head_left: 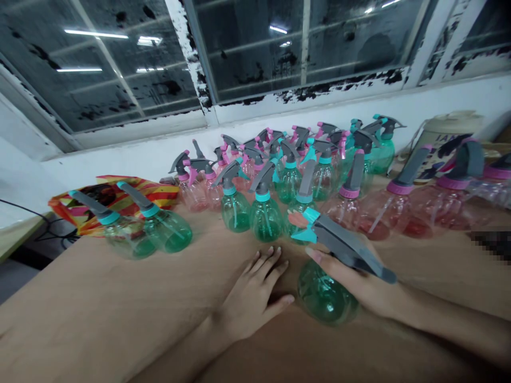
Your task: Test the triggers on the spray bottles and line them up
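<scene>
My right hand (pixel 359 279) is wrapped around the neck of a green spray bottle (pixel 327 298) with a grey trigger head and a turquoise nozzle and trigger. The bottle is tilted, its nozzle pointing to the left; I cannot tell whether its base touches the table. To its left, my left hand (pixel 257 295) lies flat on the wooden table (pixel 159 308), fingers spread and holding nothing. Just beyond the left fingertips stand a green spray bottle (pixel 265 218) and another green spray bottle (pixel 235 210) beside it.
Many pink and green spray bottles crowd the table's back, including a pink bottle (pixel 385 213) at right. Two green bottles (pixel 170 231) stand at left before a colourful bag (pixel 159 189). A cream container (pixel 447 138) stands back right, below the window (pixel 311 48).
</scene>
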`<state>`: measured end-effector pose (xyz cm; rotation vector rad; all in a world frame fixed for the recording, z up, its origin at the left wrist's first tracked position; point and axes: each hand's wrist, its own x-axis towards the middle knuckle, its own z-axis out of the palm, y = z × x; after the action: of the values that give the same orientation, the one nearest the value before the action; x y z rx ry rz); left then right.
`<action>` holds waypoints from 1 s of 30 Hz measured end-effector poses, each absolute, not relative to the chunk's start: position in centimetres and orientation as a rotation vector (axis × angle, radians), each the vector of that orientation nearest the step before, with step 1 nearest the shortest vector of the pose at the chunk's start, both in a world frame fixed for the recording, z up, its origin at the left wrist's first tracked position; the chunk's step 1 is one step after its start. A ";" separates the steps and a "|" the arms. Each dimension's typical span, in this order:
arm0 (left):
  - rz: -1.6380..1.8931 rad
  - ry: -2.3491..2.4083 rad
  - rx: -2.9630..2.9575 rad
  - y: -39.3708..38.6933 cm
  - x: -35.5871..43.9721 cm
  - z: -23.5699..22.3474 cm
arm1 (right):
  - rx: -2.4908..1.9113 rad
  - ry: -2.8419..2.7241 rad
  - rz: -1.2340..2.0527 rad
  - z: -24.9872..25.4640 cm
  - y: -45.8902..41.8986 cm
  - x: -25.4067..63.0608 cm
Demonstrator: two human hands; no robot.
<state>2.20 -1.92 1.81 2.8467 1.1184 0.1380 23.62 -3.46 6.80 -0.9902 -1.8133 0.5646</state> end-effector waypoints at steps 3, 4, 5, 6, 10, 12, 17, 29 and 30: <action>0.133 1.120 2.847 -1.9 2.3 1.8 | -1.021 -1.784 0.534 6.8 -3.5 23.6; 0.124 1.117 2.847 -1.9 2.3 1.9 | -1.034 -1.778 0.520 6.9 -3.6 23.6; 0.116 1.116 2.849 -1.9 2.3 1.9 | -1.048 -1.771 0.509 6.9 -3.7 23.6; 0.111 1.114 2.852 -1.9 2.3 1.9 | -1.061 -1.766 0.502 6.9 -3.7 23.6; 0.140 1.107 2.857 -1.8 2.2 1.8 | -1.057 -1.798 0.554 7.1 -3.7 23.7; 0.144 1.114 2.857 -1.9 2.2 1.8 | -1.029 -1.810 0.627 7.1 -3.5 23.7; 0.118 1.120 2.862 -1.9 2.2 1.9 | -0.978 -1.750 0.730 7.2 -3.0 23.5; 0.216 1.115 2.891 -2.0 2.0 1.5 | -0.967 -1.767 0.743 7.2 -3.1 23.6; 0.221 1.114 2.895 -2.1 2.0 1.4 | -0.972 -1.773 0.734 7.2 -3.0 23.6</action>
<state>1.98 -2.05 1.42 2.8946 1.1141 0.2206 23.62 -3.02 7.19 -0.9724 -1.7734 0.7341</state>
